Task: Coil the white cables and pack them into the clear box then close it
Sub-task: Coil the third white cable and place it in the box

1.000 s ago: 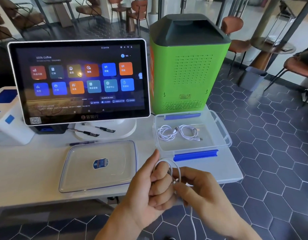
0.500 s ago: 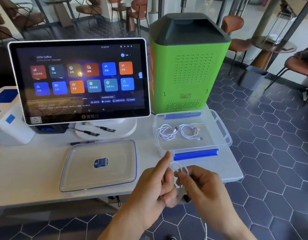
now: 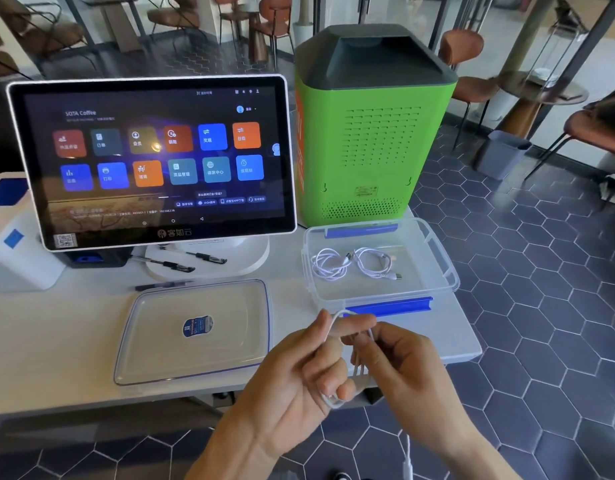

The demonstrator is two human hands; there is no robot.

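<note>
One white cable (image 3: 356, 372) is in hand, wound in a few loops around the left hand's (image 3: 299, 382) fingers (image 3: 328, 367); the top of the loop arcs over the raised forefinger and the bottom hangs under the curled ones. The right hand (image 3: 408, 372) is closed on the same loops from the other side, thumb and fingertips pinching the strands just beside the left knuckles. The cable's loose tail (image 3: 407, 459) drops below the right wrist, plug end dangling off the frame's bottom edge over the floor.

Just beyond the fingertips sits the one clear box (image 3: 437, 268), open, blue clips front and back. Two coiled cables (image 3: 354, 265) already lie inside, side by side at its left half, touching each other; the right half of the box floor is bare. Its single lid (image 3: 160, 341) rests flat on the table (image 3: 56, 334), off to the left of the left hand, apart from the box.

Both hands work out past the table's near edge, with open air beneath them. Farther back stand one touchscreen terminal (image 3: 153, 161) and one green machine (image 3: 371, 133), the latter directly behind the box. Three pens (image 3: 167, 265) lie by the terminal's base.
</note>
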